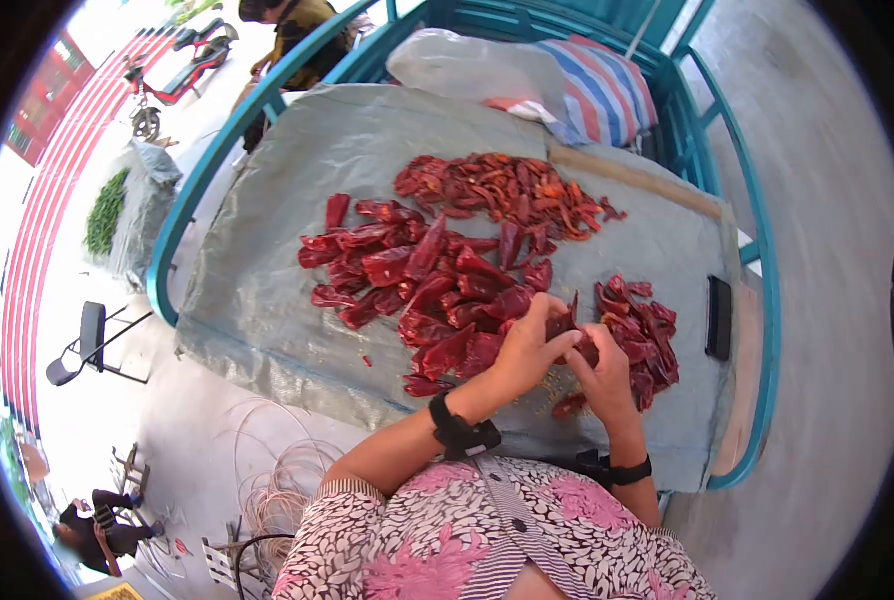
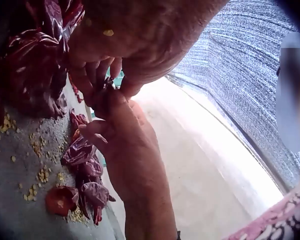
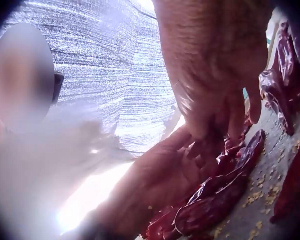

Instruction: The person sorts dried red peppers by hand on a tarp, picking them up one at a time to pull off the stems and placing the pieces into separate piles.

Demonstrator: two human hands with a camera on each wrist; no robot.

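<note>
Both hands meet over the front of a grey-green sheet [image 1: 267, 345], close together around one dried red chili pepper [image 1: 564, 320]. The left hand [image 1: 527, 350] grips the chili from the left, with thumb and fingers curled on it. From the other side, the right hand [image 1: 604, 378] pinches it between thumb and fingers. In the left wrist view, the fingers hide most of the dark chili. A large heap of whole dried chilies [image 1: 427, 275] lies beside the left hand. A smaller chili pile [image 1: 642, 335] is just right of the right hand. Pale seeds [image 2: 42, 172] are scattered beneath.
Flattened, orange-red chili pieces [image 1: 507, 190] form a third heap farther back. A black phone-like object [image 1: 719, 318] lies at the right edge. Teal cart rails [image 1: 770, 330] surround the sheet, with a striped sack [image 1: 607, 90] at the back. A folding chair [image 1: 92, 340] stands left.
</note>
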